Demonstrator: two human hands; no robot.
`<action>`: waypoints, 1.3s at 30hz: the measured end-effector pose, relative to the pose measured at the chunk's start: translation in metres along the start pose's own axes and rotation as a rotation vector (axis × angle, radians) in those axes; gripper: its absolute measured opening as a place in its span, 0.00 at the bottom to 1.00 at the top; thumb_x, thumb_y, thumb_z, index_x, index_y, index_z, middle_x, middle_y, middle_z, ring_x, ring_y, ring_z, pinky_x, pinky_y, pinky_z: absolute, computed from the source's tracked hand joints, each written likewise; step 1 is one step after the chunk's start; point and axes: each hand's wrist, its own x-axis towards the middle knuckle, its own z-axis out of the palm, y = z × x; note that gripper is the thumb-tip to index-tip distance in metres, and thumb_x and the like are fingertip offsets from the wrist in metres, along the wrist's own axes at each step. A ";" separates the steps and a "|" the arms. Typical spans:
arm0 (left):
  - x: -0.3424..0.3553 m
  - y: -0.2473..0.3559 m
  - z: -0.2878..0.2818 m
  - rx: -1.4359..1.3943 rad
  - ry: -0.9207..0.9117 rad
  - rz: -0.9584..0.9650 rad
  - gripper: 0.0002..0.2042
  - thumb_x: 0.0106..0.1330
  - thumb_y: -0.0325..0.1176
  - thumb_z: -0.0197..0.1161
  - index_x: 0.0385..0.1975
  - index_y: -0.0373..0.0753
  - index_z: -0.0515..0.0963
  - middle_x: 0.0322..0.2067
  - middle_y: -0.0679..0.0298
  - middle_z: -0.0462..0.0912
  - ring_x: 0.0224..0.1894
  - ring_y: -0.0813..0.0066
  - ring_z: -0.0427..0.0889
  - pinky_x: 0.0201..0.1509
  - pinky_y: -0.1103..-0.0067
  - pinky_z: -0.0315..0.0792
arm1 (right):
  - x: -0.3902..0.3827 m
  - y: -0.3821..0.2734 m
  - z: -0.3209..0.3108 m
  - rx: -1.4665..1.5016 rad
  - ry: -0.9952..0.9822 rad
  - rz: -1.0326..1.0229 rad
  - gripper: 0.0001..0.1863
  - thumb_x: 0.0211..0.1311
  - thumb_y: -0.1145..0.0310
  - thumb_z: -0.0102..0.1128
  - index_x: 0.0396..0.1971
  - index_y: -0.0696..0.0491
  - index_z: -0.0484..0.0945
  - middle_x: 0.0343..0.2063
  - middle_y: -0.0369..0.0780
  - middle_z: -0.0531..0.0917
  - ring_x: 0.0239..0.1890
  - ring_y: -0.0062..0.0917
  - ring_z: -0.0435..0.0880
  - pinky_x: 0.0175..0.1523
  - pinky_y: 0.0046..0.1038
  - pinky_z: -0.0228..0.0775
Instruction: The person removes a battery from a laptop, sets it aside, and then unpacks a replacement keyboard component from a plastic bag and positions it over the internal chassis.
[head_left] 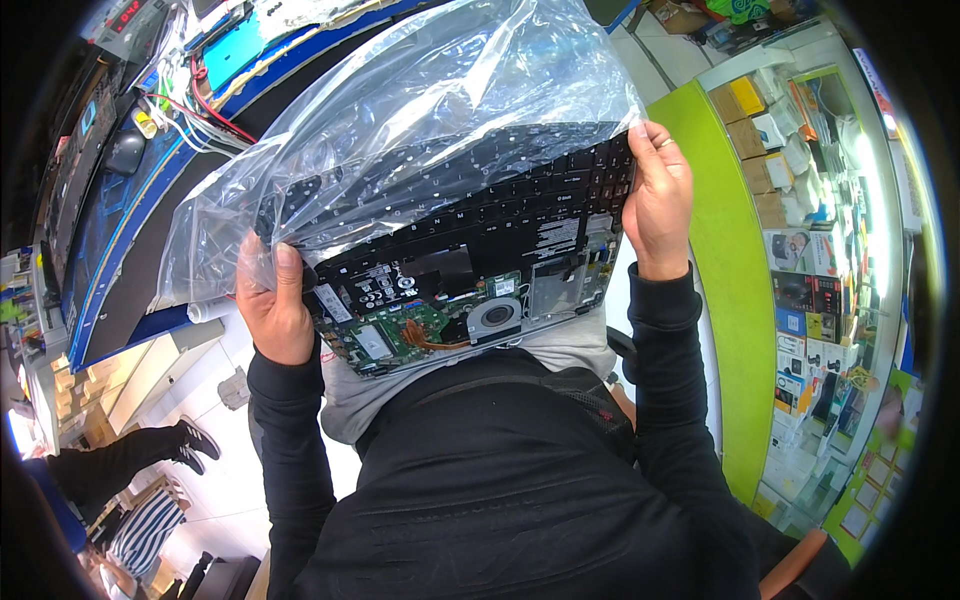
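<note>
A black laptop keyboard (500, 208) is held tilted in front of my torso, its far part inside a clear plastic bag (450, 80). My left hand (275, 300) is closed on its left edge, thumb on top and fingers partly seen through the plastic. At the right end my right hand (658, 195) pinches the keyboard's corner together with the bag's edge. Nearer my body an opened laptop base (555, 290) shows a green circuit board (432, 316), a copper heat pipe and a round fan (495, 317). Whether the keyboard is fixed to that base I cannot tell.
A blue-edged workbench (150, 190) with cables and a dark computer mouse (125, 152) lies at the left. To the right runs a green-edged glass display case (725, 300) with small boxed goods. Another person's legs (130, 455) show at lower left.
</note>
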 end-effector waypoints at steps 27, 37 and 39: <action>-0.032 0.020 -0.008 -0.101 -0.024 0.056 0.18 0.76 0.26 0.56 0.63 0.29 0.68 0.52 0.61 0.80 0.51 0.78 0.77 0.58 0.81 0.68 | -0.036 -0.025 -0.015 0.087 0.003 -0.055 0.08 0.75 0.74 0.53 0.45 0.61 0.78 0.41 0.41 0.85 0.44 0.23 0.83 0.54 0.25 0.73; -0.051 0.021 -0.015 -0.190 0.016 0.063 0.19 0.75 0.24 0.55 0.64 0.28 0.66 0.54 0.57 0.79 0.55 0.73 0.78 0.62 0.78 0.68 | -0.050 -0.038 -0.014 0.047 -0.027 -0.068 0.09 0.76 0.71 0.55 0.45 0.61 0.79 0.40 0.39 0.85 0.43 0.20 0.82 0.53 0.24 0.71; -0.054 0.021 -0.016 -0.188 0.035 0.072 0.19 0.75 0.23 0.55 0.64 0.28 0.66 0.55 0.56 0.79 0.55 0.72 0.78 0.62 0.77 0.68 | -0.052 -0.036 -0.016 0.023 -0.016 -0.089 0.10 0.76 0.70 0.54 0.45 0.61 0.79 0.40 0.39 0.85 0.43 0.20 0.82 0.53 0.24 0.71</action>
